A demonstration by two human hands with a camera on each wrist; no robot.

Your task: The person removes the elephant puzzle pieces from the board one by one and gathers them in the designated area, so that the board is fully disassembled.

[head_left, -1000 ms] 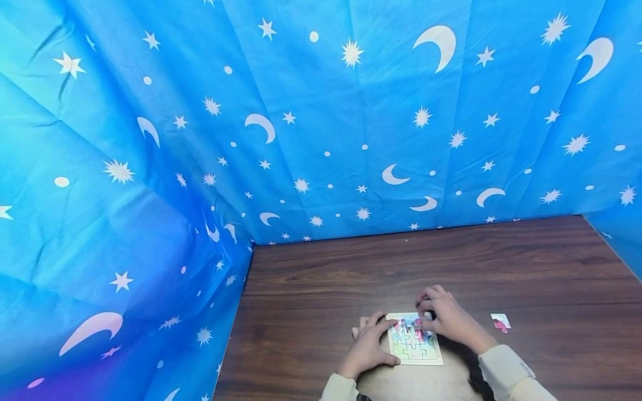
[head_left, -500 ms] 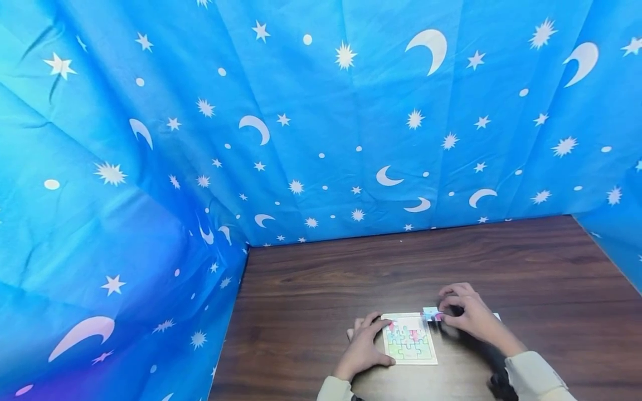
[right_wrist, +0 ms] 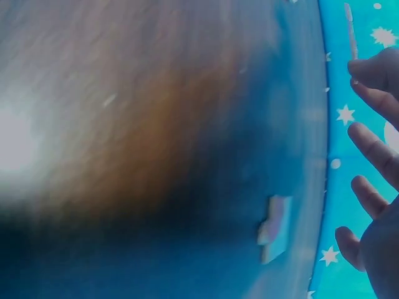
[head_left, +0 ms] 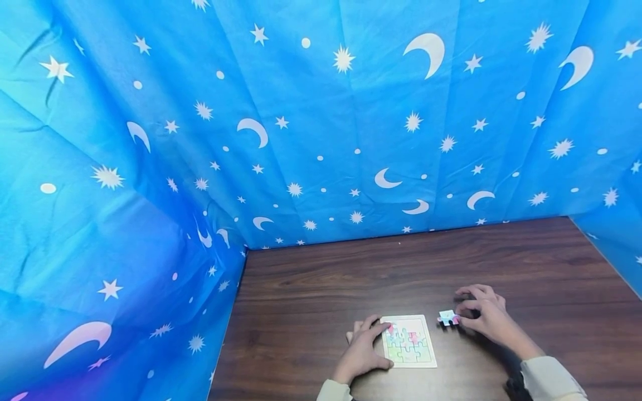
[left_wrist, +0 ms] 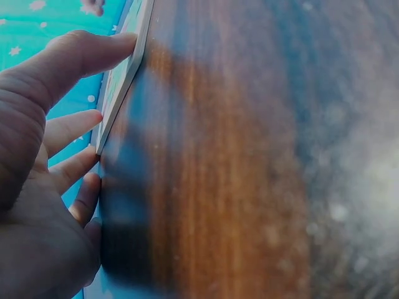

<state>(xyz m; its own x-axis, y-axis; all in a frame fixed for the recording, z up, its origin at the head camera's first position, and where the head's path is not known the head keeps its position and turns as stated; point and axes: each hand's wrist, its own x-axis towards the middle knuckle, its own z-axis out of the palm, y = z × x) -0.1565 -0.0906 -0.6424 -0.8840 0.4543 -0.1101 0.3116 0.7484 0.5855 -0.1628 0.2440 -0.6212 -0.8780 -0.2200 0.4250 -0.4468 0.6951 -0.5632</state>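
A small jigsaw puzzle board (head_left: 431, 365) with a pale frame lies on the table, several pieces in its lower part and left side. A pale bare area shows at its upper right. My left hand (head_left: 362, 351) rests along the board's left side, index fingertip on the upper left, thumb at the near left corner; in the left wrist view the thumb lies over the board's edge. To the right of the board, my right hand (head_left: 486, 317) pinches a blue and pink jigsaw piece (head_left: 448, 318) between thumb and index finger. The right wrist view shows this piece nearly edge-on.
Another jigsaw piece (right_wrist: 277, 230) lies on the table in the right wrist view; the right hand hides it in the head view. The dark wood table (head_left: 326, 278) is bordered at the back and left by a blue star-and-moon cloth (head_left: 311, 111).
My right hand has moved from over the board to its right, lifting the blue and pink piece out of the upper right. The left hand keeps its place on the board.
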